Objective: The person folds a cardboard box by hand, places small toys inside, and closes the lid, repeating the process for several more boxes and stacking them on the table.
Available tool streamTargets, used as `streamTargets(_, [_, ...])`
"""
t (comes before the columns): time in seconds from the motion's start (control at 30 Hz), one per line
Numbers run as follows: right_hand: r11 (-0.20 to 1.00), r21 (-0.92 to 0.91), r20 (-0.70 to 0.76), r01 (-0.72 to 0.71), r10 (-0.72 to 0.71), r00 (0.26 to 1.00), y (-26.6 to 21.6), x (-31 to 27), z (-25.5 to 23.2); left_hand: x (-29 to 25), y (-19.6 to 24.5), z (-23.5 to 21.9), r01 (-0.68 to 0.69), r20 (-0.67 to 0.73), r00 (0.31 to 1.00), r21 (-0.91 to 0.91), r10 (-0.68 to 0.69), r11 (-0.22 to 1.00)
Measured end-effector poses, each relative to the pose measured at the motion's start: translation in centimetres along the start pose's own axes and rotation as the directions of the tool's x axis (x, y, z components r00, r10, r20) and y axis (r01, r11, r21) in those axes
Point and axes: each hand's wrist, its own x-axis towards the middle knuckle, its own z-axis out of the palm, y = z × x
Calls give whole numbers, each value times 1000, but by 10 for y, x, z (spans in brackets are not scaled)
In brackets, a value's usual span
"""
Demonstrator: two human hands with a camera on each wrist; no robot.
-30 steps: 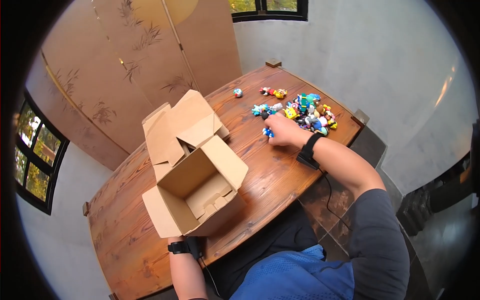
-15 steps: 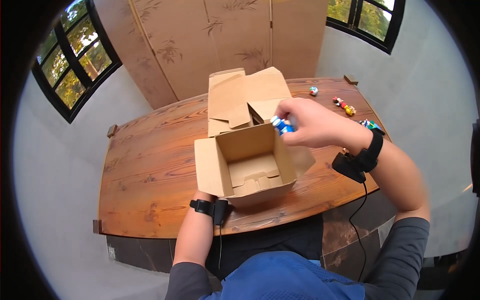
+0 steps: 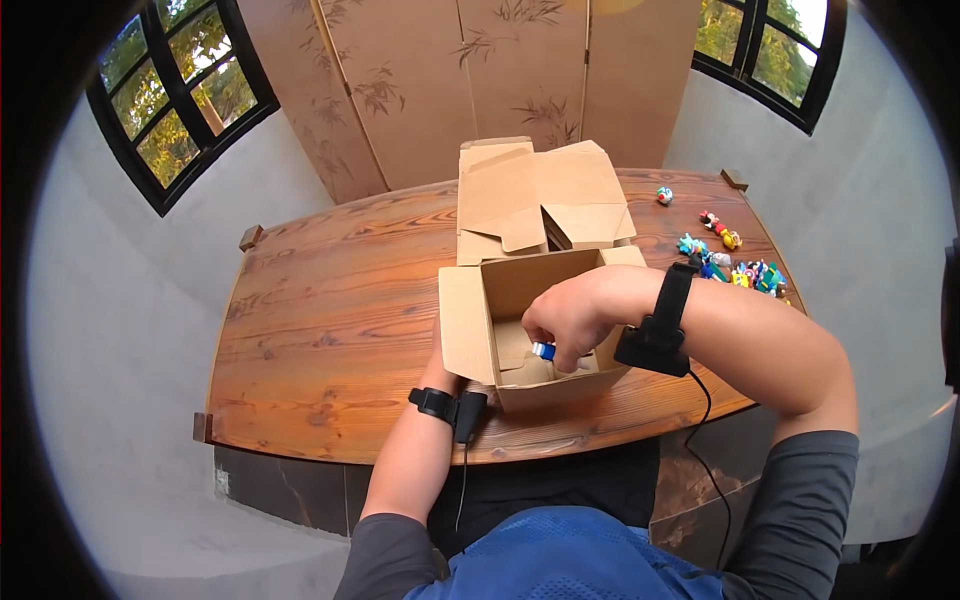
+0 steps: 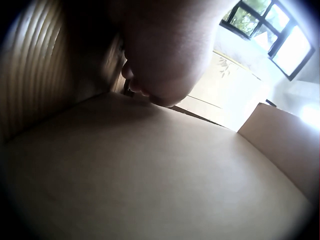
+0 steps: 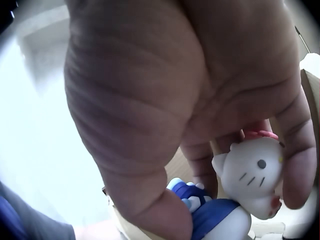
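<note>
Brown cardboard forms the box (image 3: 560, 393), which stands on the wooden table (image 3: 340, 350) with its top flaps spread. Over its mouth hangs the person's right hand (image 3: 575, 315), knuckles up, the fingers bent and drawn in around two toys. The right wrist view shows the thumb against a blue-and-white toy (image 5: 215, 215), with a white cat toy (image 5: 255, 162) held among the other fingers; how deep in the box they reach is hard to tell. The left hand (image 4: 170, 55) is beside the box's left wall, and its fingers are too hidden to tell how far they are spread or whether they hold the cardboard; it seems to be there to steady the box.

At the table's right end lie a pile of toys (image 3: 742, 277), a red-and-yellow toy (image 3: 722, 231) and a small ball (image 3: 664, 196). The step in hand looks like placing toys in the box. The next move probably calls for lowering both toys towards the bottom and loosening the fingers.
</note>
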Motion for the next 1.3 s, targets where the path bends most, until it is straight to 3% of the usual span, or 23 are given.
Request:
streamTargets(0.13, [1000, -15, 4, -1, 2, 1000, 1, 3, 2, -1, 3, 3, 54, -24, 998, -20, -54, 998])
streamTargets(0.23, [1000, 14, 96, -12, 10, 995, -1, 4, 1, 0, 2, 4, 16, -4, 1000, -16, -16, 1000])
streamTargets(0.47, [999, -16, -67, 49, -50, 996, -2, -21, -1, 19, -10, -15, 38, 34, 999, -48, -36, 998])
streamTargets(0.5, [995, 50, -196, 83, -72, 978, 2, -26, -1, 19, -12, -15, -12, 51, 999, 14, 12, 1000])
streamTargets(0.57, [980, 128, -433, 153, -83, 897, 13, -37, -2, 17, -11, -12, -67, 66, 996, 69, 62, 995])
streamTargets(0.6, [970, 111, -570, 217, -117, 813, 28, -37, 2, 17, -10, -10, -58, 90, 994, 39, 54, 998])
streamTargets(0.67, [953, 196, -751, 232, -6, 660, 44, -48, 5, 12, -8, -2, -54, 109, 993, 3, 53, 999])
streamTargets(0.7, [954, 189, -749, 231, -13, 662, 57, -49, 8, 8, -7, 4, 6, 108, 994, -92, 4, 996])
streamTargets(0.77, [927, 330, -852, 179, 211, 479, 90, -37, 18, 5, -3, 10, 59, 112, 993, -189, -38, 980])
streamTargets(0.8, [929, 325, -853, 180, 206, 479, 103, -32, 22, -1, -5, 8, 29, 117, 993, -162, -10, 986])
streamTargets(0.87, [695, 676, -648, 247, 400, 648, 119, -24, 29, 2, -6, 21, -30, 131, 990, -106, 44, 994])
streamTargets(0.9, [665, 712, -592, 225, 396, 702, 121, -21, 34, 0, -6, 24, -59, 141, 987, -77, 70, 995])
streamTargets(0.93, [578, 755, -567, 310, 337, 752, 129, -11, 43, -6, -7, 22, -90, 153, 983, -49, 96, 995])
streamTargets(1.0, [482, 801, -525, 354, 282, 803, 112, -14, 51, -6, -6, 28, -150, 178, 973, 5, 146, 989])
streamTargets(1.07, [410, 809, -538, 420, 232, 810, 109, -3, 59, -15, -7, 24, -208, 201, 960, 58, 193, 976])
streamTargets(1.1, [444, 797, -544, 411, 231, 806, 110, 3, 62, -17, -7, 24, -236, 211, 954, 84, 214, 968])
streamTargets(1.13, [477, 783, -550, 400, 229, 803, 110, 8, 63, -36, -4, -5, -262, 222, 947, 110, 234, 959])
streamTargets(1.27, [529, 733, -575, 427, 148, 804, 104, 12, 60, -41, -4, 1, -371, 276, 910, 210, 309, 904])
streamTargets(1.3, [503, 713, -611, 489, 102, 785, 99, 11, 58, -43, -3, -1, -399, 292, 899, 235, 327, 886])
